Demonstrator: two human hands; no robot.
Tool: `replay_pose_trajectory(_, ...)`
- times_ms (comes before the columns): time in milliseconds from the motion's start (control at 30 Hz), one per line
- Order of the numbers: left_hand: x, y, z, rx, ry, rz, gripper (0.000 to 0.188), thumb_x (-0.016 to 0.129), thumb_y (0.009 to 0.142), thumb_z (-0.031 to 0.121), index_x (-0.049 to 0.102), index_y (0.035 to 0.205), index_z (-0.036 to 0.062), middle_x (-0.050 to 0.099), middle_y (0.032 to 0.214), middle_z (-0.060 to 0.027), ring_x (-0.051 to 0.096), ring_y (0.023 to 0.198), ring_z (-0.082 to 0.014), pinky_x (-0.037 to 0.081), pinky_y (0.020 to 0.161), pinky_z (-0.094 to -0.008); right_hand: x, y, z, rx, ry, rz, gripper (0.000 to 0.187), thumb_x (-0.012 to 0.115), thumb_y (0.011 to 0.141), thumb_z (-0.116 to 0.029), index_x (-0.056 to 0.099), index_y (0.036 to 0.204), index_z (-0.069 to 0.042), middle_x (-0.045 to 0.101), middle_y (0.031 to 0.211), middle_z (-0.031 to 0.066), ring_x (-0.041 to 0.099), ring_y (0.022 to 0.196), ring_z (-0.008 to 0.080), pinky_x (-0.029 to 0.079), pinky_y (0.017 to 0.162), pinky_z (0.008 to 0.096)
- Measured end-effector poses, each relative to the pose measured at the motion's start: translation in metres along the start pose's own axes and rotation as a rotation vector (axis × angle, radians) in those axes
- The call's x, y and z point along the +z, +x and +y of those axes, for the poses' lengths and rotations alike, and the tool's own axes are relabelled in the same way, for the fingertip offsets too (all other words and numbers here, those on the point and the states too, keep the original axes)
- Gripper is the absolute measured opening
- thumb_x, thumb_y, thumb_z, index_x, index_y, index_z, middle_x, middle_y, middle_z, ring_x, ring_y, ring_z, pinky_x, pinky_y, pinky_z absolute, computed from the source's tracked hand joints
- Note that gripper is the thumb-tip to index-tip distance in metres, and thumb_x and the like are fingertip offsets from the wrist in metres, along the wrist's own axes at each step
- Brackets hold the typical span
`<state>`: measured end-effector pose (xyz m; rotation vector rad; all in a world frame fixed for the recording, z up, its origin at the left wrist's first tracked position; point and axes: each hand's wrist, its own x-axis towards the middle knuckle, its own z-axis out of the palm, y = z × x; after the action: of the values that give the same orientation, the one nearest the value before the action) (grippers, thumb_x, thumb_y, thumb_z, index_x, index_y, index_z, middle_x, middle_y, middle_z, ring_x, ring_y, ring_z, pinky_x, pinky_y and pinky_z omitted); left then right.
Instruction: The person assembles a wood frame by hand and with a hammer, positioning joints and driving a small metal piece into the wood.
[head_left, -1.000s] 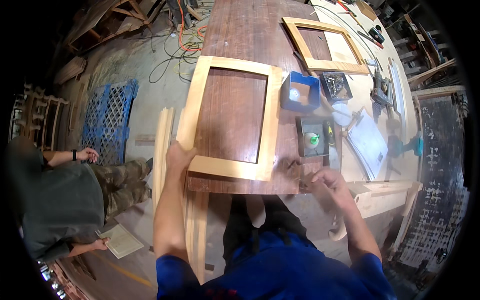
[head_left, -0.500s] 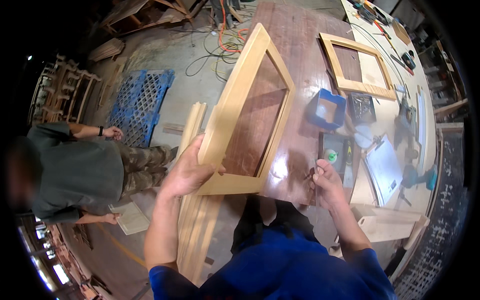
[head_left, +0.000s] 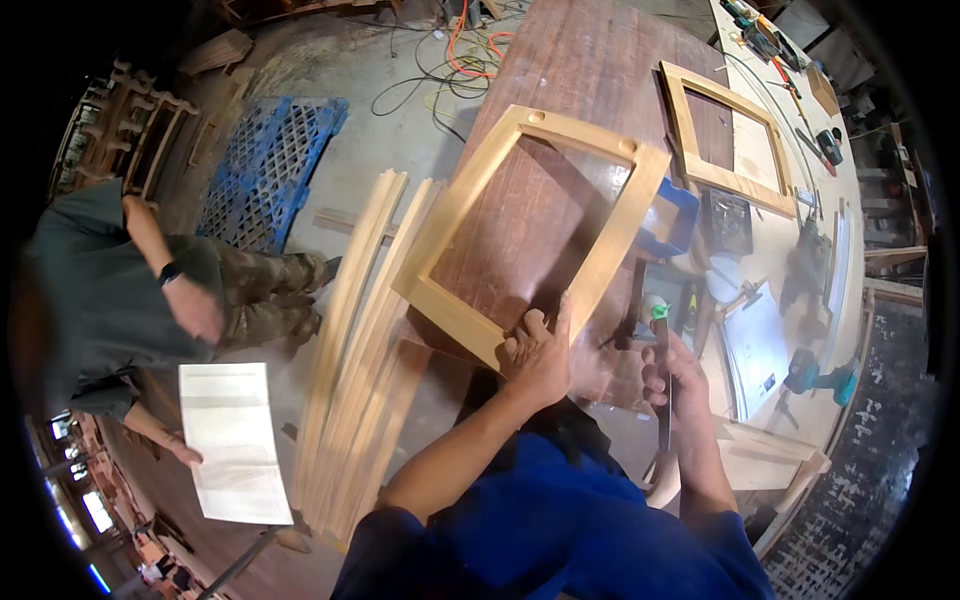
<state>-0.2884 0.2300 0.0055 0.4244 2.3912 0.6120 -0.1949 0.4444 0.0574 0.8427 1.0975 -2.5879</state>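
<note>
A light wooden door frame (head_left: 445, 305) is tilted over the edge of the brown tabletop, with two round recesses in its far rail. My left hand (head_left: 540, 362) grips its near right corner, fingers curled over the inner edge. To the right, my right hand (head_left: 682, 385) is closed around a thin, flat, dark strip (head_left: 664, 405) held upright; its exact kind is unclear. Just beyond that hand is a grey tray (head_left: 683, 283) with a green-capped item in it. The blue box (head_left: 672, 225) is partly hidden behind the frame.
A second wooden frame (head_left: 690, 135) lies at the far right, near a clipboard (head_left: 755, 345) and a teal drill (head_left: 822, 380). Long wooden strips (head_left: 345, 400) stand at left. A person (head_left: 130, 290) beside them holds a white sheet (head_left: 232, 440). Cables (head_left: 440, 85) and a blue pallet (head_left: 270, 170) occupy the floor.
The wooden frame has turned and come lower, its face now showing. My left hand has moved right along it to the near right corner. The other person's sheet has risen into fuller view.
</note>
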Motion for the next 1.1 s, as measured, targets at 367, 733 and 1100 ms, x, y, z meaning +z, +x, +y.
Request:
replay_pose_trajectory(367,0.028,0.079,0.010,-0.168,-0.005,0.065,0.085,0.057,0.090,0.008,0.012,0.162,0.0104,0.041,0.135,-0.0268,0.045,0.122,-0.0398,0.035,0.096,-0.0527,0.015,-0.001,0.014,0.158,-0.132,0.106,0.045,0.060,0.099,-0.020,0.052,0.143,-0.012,0.059,0.089,0.0022,0.046,0.059,0.0076,0.034,0.048,0.0197)
replay_pose_trajectory(733,0.057,0.019,-0.055,0.038,-1.055,0.058,0.048,0.064,0.098,0.023,0.053,0.137,-0.0017,0.065,0.127,-0.0192,0.063,0.116,-0.0341,0.050,0.101,-0.0391,0.062,0.042,0.037,0.387,-0.313,0.189,0.029,0.057,0.097,-0.022,0.062,0.117,-0.001,0.066,0.092,0.0081,0.051,0.067,0.0115,0.035,0.051,0.0229)
replay_pose_trajectory(1100,0.020,-0.006,-0.121,-0.278,-2.132,-0.073,0.012,0.066,0.097,0.017,0.067,0.106,0.0096,0.066,0.089,0.0000,0.062,0.079,-0.0135,0.047,0.064,-0.0271,0.104,0.083,0.077,0.652,-0.597,-0.114,0.030,0.052,0.104,-0.015,0.057,0.126,0.005,0.071,0.103,0.0172,0.070,0.075,0.0212,0.060,0.063,0.0298)
